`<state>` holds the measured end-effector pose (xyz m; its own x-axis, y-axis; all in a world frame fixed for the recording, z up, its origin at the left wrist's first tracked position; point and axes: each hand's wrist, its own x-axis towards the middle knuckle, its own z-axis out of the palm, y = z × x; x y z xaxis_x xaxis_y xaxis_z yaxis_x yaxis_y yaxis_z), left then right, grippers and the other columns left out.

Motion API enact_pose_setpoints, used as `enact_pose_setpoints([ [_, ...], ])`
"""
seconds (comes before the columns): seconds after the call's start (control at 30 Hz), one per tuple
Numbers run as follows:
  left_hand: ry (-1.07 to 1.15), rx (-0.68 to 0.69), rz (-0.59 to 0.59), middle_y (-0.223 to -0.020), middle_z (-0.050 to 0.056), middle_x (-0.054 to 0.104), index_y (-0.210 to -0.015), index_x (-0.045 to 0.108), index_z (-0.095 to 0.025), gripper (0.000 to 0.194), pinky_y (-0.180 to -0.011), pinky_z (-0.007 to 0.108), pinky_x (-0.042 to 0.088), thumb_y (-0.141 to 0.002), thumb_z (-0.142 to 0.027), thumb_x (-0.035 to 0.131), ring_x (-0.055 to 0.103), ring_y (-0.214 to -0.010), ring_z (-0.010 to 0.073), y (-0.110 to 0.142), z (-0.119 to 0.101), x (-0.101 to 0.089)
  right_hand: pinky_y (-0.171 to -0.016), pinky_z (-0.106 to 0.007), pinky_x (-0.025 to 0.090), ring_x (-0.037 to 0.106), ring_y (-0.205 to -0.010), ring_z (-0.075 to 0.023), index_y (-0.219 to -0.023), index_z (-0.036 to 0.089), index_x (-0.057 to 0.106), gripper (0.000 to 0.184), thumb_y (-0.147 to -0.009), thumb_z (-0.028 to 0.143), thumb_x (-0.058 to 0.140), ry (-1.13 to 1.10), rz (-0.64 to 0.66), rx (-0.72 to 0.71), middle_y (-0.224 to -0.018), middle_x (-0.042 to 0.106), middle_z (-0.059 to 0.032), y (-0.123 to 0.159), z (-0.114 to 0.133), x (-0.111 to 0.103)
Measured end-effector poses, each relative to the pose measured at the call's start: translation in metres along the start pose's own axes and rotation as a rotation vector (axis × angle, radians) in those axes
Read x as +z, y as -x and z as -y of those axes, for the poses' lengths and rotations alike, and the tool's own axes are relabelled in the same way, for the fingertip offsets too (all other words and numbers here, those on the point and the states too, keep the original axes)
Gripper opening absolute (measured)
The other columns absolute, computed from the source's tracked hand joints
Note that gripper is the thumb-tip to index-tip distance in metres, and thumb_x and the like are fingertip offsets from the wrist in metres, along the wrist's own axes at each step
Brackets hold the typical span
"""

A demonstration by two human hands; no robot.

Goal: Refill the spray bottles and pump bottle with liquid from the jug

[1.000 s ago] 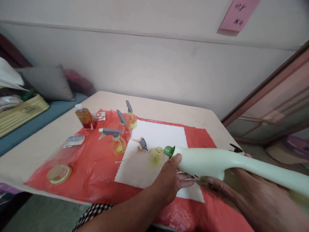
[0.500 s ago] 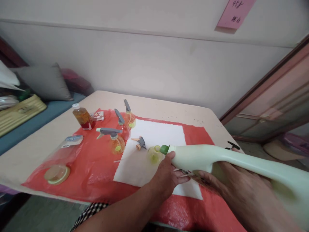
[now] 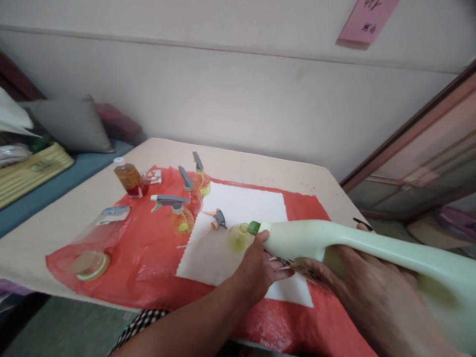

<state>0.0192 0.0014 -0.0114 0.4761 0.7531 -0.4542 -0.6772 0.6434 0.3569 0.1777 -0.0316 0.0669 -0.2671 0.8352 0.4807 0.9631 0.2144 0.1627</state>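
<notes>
A big pale green jug [image 3: 308,238] with a green spout lies tilted almost level across the right side. My left hand [image 3: 260,265] is closed around its neck from below. Through the handle passes my right hand [image 3: 357,277], gripping it, with part of the fingers hidden behind the jug. The spout meets the mouth of a small clear bottle [image 3: 238,239] with yellowish-green liquid in it, standing on a white sheet [image 3: 208,263]. Whether liquid is flowing I cannot tell. A loose grey and orange spray head [image 3: 218,219] lies left of the small bottle.
Spray bottles [image 3: 182,218] with grey triggers stand left of the sheet on red plastic [image 3: 148,253]. Farther left are a bottle of amber liquid [image 3: 129,178], a clear plastic bag [image 3: 107,223] and a round lidded container [image 3: 90,265]. A wall [image 3: 238,99] rises behind the table.
The whole view has shifted slightly. Both hands keep their hold on the jug, and its spout stays at the small bottle's mouth.
</notes>
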Motion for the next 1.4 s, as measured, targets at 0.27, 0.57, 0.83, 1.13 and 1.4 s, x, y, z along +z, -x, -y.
enact_pose_setpoints([
  [0.27, 0.024, 0.027, 0.050, -0.120, 0.017, 0.063, -0.132, 0.054, -0.012, 0.057, -0.093, 0.044, 0.049, -0.092, -0.052, 0.044, 0.067, -0.096, 0.0265, -0.0018, 0.0020, -0.0006, -0.070, -0.047, 0.050, 0.067, -0.073, -0.0312, -0.089, 0.018, 0.069, 0.078, -0.099, 0.063, 0.006, 0.228, -0.071, -0.122, -0.084, 0.071, -0.0162, -0.0025, 0.0021, -0.0014],
  [0.57, 0.029, 0.014, 0.037, -0.117, 0.017, 0.064, -0.129, 0.056, -0.013, 0.055, -0.091, 0.043, 0.050, -0.091, -0.052, 0.047, 0.066, -0.093, 0.0253, -0.0008, 0.0001, 0.0008, -0.073, -0.050, 0.051, 0.069, -0.086, -0.0382, -0.088, 0.013, 0.069, 0.079, -0.098, 0.063, 0.009, 0.219, -0.081, -0.115, -0.093, 0.071, -0.0234, -0.0046, 0.0062, -0.0038],
  [0.83, 0.034, -0.002, 0.027, -0.119, 0.018, 0.063, -0.132, 0.054, -0.011, 0.057, -0.090, 0.042, 0.050, -0.093, -0.050, 0.043, 0.067, -0.093, 0.0254, 0.0017, 0.0000, 0.0038, -0.065, -0.044, 0.047, 0.066, -0.071, -0.0331, -0.081, 0.019, 0.069, 0.071, -0.101, 0.058, 0.013, 0.295, -0.131, -0.226, -0.081, 0.071, -0.0148, -0.0069, 0.0036, -0.0073],
  [1.13, 0.030, 0.010, 0.061, -0.122, 0.019, 0.061, -0.131, 0.054, -0.012, 0.060, -0.090, 0.044, 0.050, -0.088, -0.054, 0.050, 0.066, -0.097, 0.0274, -0.0005, 0.0010, 0.0000, -0.068, -0.048, 0.051, 0.069, -0.083, -0.0387, -0.081, 0.015, 0.070, 0.074, -0.101, 0.057, 0.012, 0.290, -0.157, -0.222, -0.085, 0.073, -0.0192, -0.0072, 0.0025, -0.0075],
  [1.4, 0.029, 0.006, 0.047, -0.122, 0.019, 0.060, -0.129, 0.054, -0.012, 0.060, -0.091, 0.044, 0.049, -0.087, -0.055, 0.053, 0.065, -0.100, 0.0283, 0.0002, 0.0021, 0.0010, -0.077, -0.052, 0.053, 0.068, -0.103, -0.0419, -0.084, 0.015, 0.069, 0.078, -0.099, 0.062, 0.008, 0.217, -0.084, -0.125, -0.093, 0.073, -0.0223, -0.0034, 0.0012, -0.0038],
])
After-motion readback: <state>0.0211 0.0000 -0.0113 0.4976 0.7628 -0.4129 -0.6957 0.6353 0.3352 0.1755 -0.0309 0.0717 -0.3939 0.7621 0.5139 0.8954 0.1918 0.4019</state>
